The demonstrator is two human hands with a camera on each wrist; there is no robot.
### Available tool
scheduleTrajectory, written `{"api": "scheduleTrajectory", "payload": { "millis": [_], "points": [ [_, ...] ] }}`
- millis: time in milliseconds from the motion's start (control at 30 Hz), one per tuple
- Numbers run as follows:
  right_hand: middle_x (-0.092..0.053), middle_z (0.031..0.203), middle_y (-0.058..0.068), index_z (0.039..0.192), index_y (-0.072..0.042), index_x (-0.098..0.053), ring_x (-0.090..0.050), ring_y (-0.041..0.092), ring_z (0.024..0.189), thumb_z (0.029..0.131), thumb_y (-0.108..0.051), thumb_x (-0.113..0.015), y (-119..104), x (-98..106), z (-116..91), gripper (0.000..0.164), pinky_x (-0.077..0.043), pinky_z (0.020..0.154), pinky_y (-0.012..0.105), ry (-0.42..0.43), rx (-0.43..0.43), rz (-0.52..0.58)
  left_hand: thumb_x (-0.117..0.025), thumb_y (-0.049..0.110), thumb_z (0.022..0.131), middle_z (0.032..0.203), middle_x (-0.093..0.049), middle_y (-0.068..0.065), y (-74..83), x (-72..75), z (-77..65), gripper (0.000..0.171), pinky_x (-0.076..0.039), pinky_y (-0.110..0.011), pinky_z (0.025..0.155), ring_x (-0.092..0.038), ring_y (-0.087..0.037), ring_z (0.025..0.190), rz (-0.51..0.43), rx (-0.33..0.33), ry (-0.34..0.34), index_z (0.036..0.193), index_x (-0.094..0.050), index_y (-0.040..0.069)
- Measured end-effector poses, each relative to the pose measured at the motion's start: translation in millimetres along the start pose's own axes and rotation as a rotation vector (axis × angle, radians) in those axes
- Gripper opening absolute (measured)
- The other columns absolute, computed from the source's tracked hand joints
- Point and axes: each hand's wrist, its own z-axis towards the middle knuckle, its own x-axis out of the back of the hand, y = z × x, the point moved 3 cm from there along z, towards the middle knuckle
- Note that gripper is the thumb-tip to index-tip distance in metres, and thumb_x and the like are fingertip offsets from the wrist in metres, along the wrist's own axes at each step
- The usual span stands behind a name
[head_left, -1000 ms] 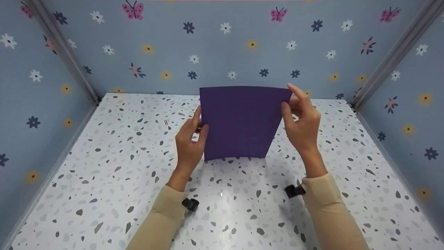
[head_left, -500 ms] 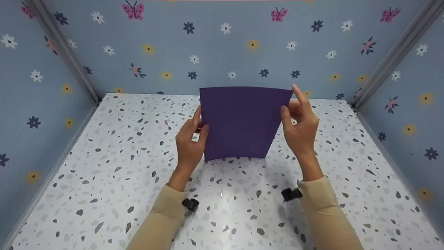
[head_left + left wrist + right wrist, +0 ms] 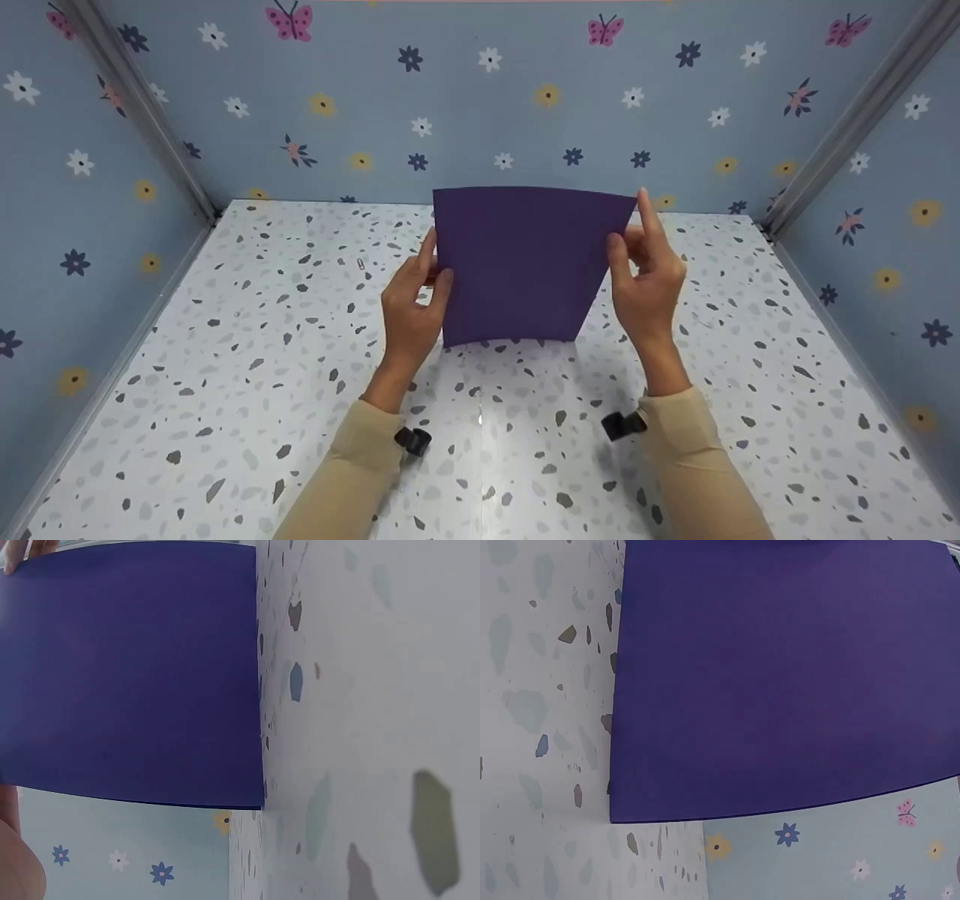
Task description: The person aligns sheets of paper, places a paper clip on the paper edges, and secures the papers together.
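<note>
Sliding slightly lower, right of frame centre, the right hand (image 3: pixel 649 276) is pinching the purple sheet (image 3: pixel 529 262), forefinger pointing up; the left hand (image 3: pixel 411 306) is gripping its left edge.

The purple sheet (image 3: pixel 525 262) hides some fingertips of the left hand (image 3: pixel 411 307) and right hand (image 3: pixel 651 277) behind its gripped edges. Beyond the left grip, a paperclip-like object (image 3: pixel 361 264) is too small to identify surely. Nearer the viewer than both grips, the beige sleeves (image 3: pixel 349 465) are cut off. Both wrist views crop the sheet toward the grips.
</note>
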Motion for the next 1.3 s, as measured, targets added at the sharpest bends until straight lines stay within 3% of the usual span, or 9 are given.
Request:
{"api": "scheduleTrajectory", "payload": {
  "millis": [300,633,1300],
  "points": [
    [-0.071,0.087,0.015,0.153,0.007,-0.05,-0.064,0.009,0.075,0.1,0.009,-0.065,4.1,-1.7,-6.5,0.056,-0.053,0.073,0.017,-0.002,-0.002,0.007,-0.069,0.003,0.102,0.103,-0.074,-0.009,-0.6,0.3,-1.1,0.058,-0.057,-0.031,0.08,-0.07,-0.022,0.087,0.005,0.009,-0.015,0.158,-0.052,0.009],
    [-0.071,0.088,0.016,0.152,0.009,-0.049,-0.065,0.01,0.079,0.099,0.01,-0.065,7.5,-3.9,-13.4,0.056,-0.055,0.077,0.017,0.012,-0.008,0.003,-0.069,0.001,0.102,0.1,-0.074,-0.009,-0.2,0.3,0.8,0.055,-0.057,-0.03,0.082,-0.07,-0.023,0.087,-0.008,0.015,-0.027,0.155,-0.053,0.002],
    [-0.072,0.088,0.016,0.151,0.008,-0.052,-0.065,0.009,0.075,0.097,0.012,-0.066,12.6,-7.1,-29.4,0.056,-0.054,0.073,0.015,0.029,-0.001,0.009,-0.069,0.006,0.103,0.11,-0.076,-0.009,-1.2,-0.4,-1.1,0.057,-0.059,-0.031,0.086,-0.072,-0.022,0.095,-0.005,0.044,-0.03,0.158,-0.052,0.007]
  ]
}}
